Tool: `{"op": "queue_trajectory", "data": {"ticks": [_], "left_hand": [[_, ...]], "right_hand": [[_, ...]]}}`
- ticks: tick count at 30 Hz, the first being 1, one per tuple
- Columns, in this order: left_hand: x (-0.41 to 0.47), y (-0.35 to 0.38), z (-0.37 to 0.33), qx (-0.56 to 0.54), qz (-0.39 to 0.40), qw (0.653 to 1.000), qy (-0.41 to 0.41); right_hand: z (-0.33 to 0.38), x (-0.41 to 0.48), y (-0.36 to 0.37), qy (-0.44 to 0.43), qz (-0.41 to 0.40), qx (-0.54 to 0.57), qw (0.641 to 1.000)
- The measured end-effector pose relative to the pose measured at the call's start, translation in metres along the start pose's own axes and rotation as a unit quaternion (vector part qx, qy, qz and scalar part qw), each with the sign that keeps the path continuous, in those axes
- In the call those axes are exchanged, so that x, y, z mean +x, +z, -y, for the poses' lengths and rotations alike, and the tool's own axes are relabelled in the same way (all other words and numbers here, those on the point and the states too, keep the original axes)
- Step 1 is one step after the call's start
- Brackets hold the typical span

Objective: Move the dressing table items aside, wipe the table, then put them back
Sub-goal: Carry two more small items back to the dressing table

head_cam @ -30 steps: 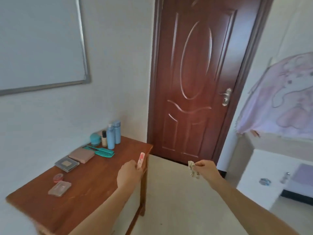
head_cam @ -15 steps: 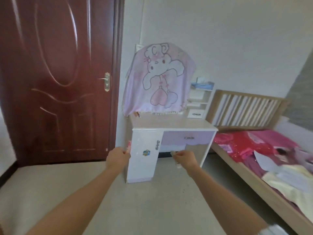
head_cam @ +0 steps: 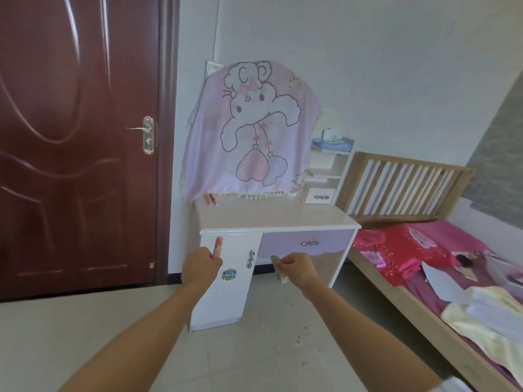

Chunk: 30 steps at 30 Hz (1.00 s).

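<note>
The white dressing table (head_cam: 271, 219) with a lilac drawer stands ahead against the wall, its mirror draped with a pink cartoon cloth (head_cam: 252, 131). My left hand (head_cam: 199, 267) grips a small pink tube (head_cam: 218, 245) that sticks up from my fist. My right hand (head_cam: 297, 268) pinches a small pale patterned item (head_cam: 278, 268), which hangs below my fingers. Both hands hover in front of the table's cabinet door, apart from it. Two thin sticks (head_cam: 211, 198) lie at the tabletop's back left corner.
A dark red door (head_cam: 76, 137) is on the left. A wooden bed (head_cam: 424, 250) with red bedding and papers stands on the right, close to the table. Small shelves (head_cam: 328, 168) with a blue item sit at the table's right back. Tiled floor lies between me and the table.
My view swung from the brown wooden table with cosmetics past the door to the white dressing table, which now looks closer. Both hands still hold their items.
</note>
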<state>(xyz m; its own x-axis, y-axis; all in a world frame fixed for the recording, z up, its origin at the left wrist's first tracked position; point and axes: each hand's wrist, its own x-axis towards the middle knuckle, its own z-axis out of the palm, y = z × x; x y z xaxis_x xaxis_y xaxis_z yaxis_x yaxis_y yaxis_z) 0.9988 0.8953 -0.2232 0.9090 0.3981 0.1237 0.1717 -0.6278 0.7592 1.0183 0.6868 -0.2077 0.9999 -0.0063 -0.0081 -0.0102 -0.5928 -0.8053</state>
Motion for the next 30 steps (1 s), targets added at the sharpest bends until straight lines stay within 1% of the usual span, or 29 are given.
{"op": "queue_trajectory", "data": {"ticks": [8,12,17,23,27,30], "left_hand": [[0.137,0.035,0.012,-0.023,0.025,0.999,-0.026],[0.180,0.055,0.022,-0.026,0.037,0.998,-0.046],[0.234,0.082,0.022,0.017,0.045,0.995,-0.085],[0.314,0.130,-0.008,0.029,0.016,0.995,-0.094],[0.365,0.164,-0.035,0.044,0.015,0.990,-0.132],[0.398,0.191,-0.041,0.056,0.008,0.985,-0.163]], "right_hand": [[0.030,0.126,0.042,0.024,0.012,-0.055,0.998],[0.021,0.171,0.062,0.040,0.031,-0.088,0.995],[0.010,0.239,0.075,0.040,0.039,-0.104,0.993],[0.008,0.349,0.063,0.001,0.045,-0.134,0.990],[0.004,0.423,0.057,-0.009,0.065,-0.159,0.985],[-0.001,0.470,0.061,-0.019,0.087,-0.175,0.981]]}}
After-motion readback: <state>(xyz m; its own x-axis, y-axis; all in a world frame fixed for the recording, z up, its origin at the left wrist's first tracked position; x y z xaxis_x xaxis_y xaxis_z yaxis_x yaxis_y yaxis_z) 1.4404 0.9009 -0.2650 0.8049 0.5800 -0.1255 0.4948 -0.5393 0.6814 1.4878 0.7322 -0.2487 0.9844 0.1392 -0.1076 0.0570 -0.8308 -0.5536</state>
